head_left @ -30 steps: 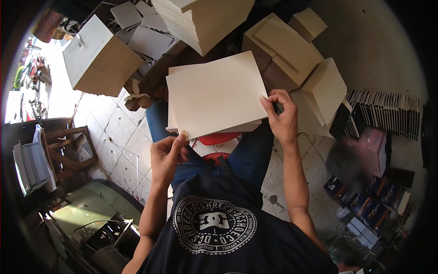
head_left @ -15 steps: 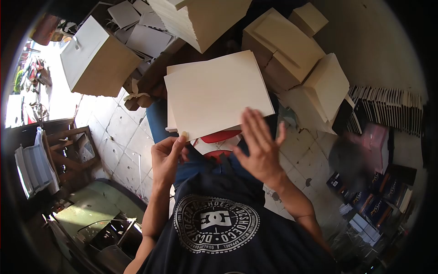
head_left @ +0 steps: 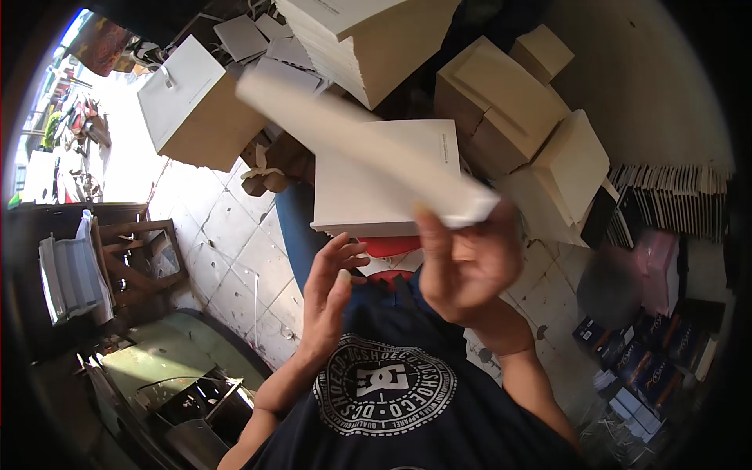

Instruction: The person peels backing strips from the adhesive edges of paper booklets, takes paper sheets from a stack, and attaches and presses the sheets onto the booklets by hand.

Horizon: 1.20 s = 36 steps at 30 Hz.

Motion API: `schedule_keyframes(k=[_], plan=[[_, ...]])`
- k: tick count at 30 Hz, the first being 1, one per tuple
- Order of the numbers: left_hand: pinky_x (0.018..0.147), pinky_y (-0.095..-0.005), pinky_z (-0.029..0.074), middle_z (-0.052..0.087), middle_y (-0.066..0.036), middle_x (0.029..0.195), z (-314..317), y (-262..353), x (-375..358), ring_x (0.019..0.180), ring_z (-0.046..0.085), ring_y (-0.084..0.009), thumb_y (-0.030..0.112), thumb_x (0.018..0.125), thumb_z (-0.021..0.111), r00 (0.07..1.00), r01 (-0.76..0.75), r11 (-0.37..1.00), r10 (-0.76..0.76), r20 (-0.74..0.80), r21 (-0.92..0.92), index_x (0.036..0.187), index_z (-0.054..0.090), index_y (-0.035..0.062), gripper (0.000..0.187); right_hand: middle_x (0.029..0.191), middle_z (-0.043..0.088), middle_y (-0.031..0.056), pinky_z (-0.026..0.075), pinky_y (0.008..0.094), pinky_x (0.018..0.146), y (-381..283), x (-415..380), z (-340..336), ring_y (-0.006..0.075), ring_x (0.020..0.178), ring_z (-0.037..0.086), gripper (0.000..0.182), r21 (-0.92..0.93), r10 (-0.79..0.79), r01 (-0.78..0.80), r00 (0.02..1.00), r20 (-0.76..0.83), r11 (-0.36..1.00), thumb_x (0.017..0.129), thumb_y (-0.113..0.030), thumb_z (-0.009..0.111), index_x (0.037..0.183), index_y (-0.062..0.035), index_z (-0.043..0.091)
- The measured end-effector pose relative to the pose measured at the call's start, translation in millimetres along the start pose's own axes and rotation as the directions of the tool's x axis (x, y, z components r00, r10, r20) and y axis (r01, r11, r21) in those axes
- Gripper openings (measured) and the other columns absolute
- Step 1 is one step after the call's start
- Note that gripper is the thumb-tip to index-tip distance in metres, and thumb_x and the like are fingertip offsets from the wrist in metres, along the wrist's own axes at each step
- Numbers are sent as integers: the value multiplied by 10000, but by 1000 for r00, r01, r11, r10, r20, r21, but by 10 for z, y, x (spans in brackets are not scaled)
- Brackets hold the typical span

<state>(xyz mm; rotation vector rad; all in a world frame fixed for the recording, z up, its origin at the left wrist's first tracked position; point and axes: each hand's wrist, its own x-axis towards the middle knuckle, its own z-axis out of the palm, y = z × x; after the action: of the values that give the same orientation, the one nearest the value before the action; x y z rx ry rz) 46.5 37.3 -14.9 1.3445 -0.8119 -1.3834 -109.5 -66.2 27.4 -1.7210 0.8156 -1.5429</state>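
Slanting paper (head_left: pixel 362 146); ahead of hands (head_left: pixel 329 290) (head_left: pixel 474 262)

Grimy white floor tiles (head_left: pixel 235 244), left of left fingers (head_left: pixel 323 266); thin pale strip (head_left: pixel 255 309) lies on them. Red seat (head_left: pixel 390 248) between left and right fingers (head_left: pixel 435 239), paper stack (head_left: pixel 368 184) just beyond; stack's support hidden.

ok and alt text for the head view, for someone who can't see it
A right hand holds up motion-blurred paper, slanting over a pale stack. The left hand is empty, fingers loosely bent, by the stack's near edge. More paper piles stand beyond, with tiled floor below.
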Motion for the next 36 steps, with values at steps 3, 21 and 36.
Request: schedule_keyframes(k=[3, 21, 36], plan=[[895, -359, 502, 634, -169, 1184, 128, -174, 61, 1048, 637, -245, 382, 1007, 542, 987, -99, 987, 114, 115, -124, 1342, 436, -28, 541, 1090, 625, 128, 507, 293, 876, -26, -71, 3, 152, 981, 628, 291, 190, 188, -136, 939, -289, 972, 967, -59, 585, 1206, 68, 475], [649, -295, 484, 682, -111, 744, -344, 620, 124, 667, 648, -184, 188, 844, 734, 957, -288, 710, 182, 227, 643, 926, 699, -21, 227, 946, 705, 96, 505, 299, 737, 947, 85, -1979, 155, 829, 663, 359, -637, 132, -356, 919, -373, 684, 878, -293, 761, 1039, 6, 645], [978, -367, 449, 625, -176, 1235, 348, 245, 373, 1148, 598, -260, 162, 794, 776, 801, -353, 913, 183, 570, 203, 1305, 531, -22, 596, 965, 699, 210, 518, 307, 674, 886, -535, -2309, 309, 751, 680, 212, -796, -62, -385, 884, -464, 466, 994, -115, 550, 994, 58, 673]])
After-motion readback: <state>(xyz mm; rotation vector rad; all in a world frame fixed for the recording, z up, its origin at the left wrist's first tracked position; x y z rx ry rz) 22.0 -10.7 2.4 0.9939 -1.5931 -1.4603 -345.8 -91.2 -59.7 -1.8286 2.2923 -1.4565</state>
